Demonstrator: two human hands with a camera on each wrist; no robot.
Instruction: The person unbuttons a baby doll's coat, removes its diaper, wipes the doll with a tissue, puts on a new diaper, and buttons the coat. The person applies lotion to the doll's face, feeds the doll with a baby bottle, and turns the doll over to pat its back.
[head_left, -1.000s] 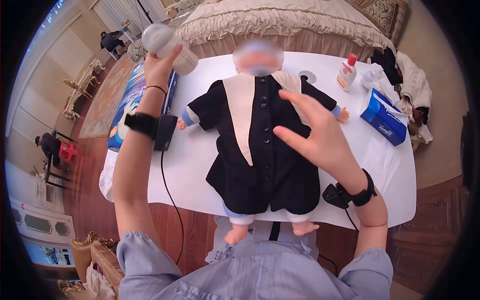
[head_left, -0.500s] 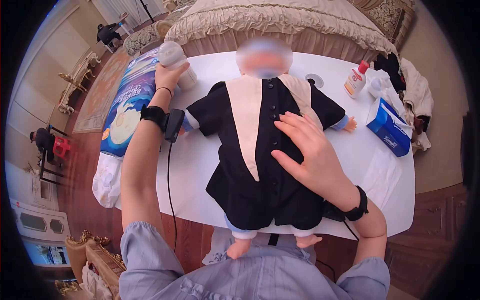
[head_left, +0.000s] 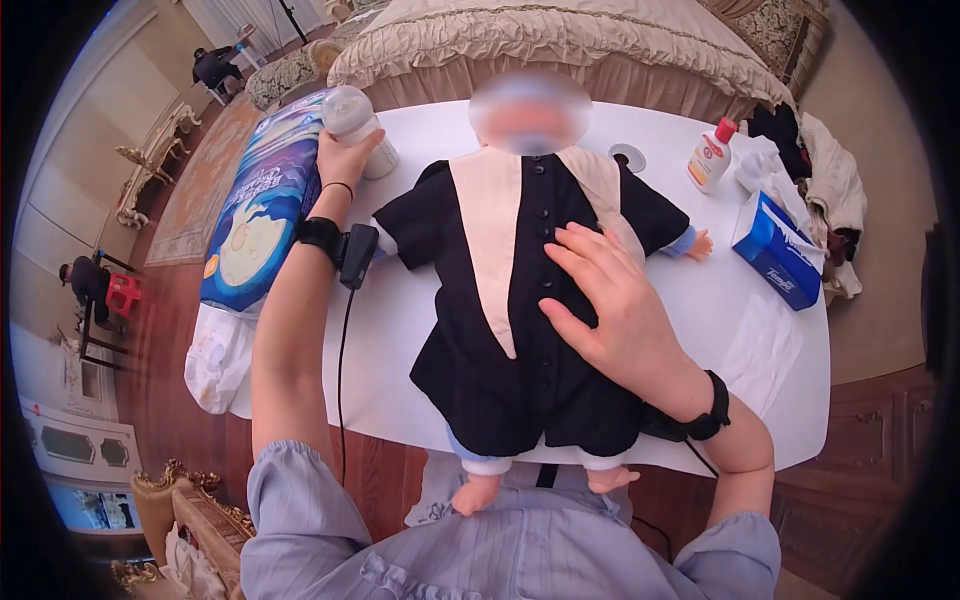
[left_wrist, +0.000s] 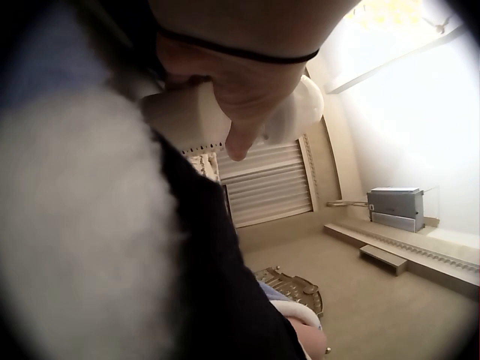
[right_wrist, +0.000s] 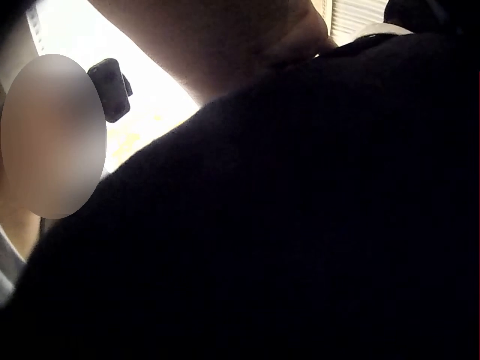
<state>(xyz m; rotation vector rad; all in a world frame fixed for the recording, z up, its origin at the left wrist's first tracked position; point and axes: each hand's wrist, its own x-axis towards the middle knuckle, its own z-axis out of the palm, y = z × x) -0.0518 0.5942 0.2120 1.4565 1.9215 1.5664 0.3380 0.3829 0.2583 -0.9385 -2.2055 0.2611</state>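
Observation:
A clear baby bottle (head_left: 350, 112) with a domed cap stands upright at the far left of the white table (head_left: 390, 330). My left hand (head_left: 342, 165) grips it round the middle, thumb on the near side; the left wrist view shows the bottle (left_wrist: 187, 116) with measuring marks. A baby doll lies on its back in a black romper (head_left: 480, 390) with a cream pointed collar (head_left: 487, 240) and black buttons down the front. On the romper's right side rests my right hand (head_left: 625, 315), fingers extended and slightly spread. Dark cloth fills most of the right wrist view.
A blue pack of diapers (head_left: 255, 220) lies along the left edge, right by the left forearm, with a crumpled white cloth (head_left: 220, 355) below it. To the right stand a red-capped bottle (head_left: 710, 158) and a blue tissue box (head_left: 775, 250). A white tissue (head_left: 762, 345) lies nearer.
My left hand has brought the baby bottle down onto the table beside the diaper pack. My right hand has lowered from above the doll onto its romper.

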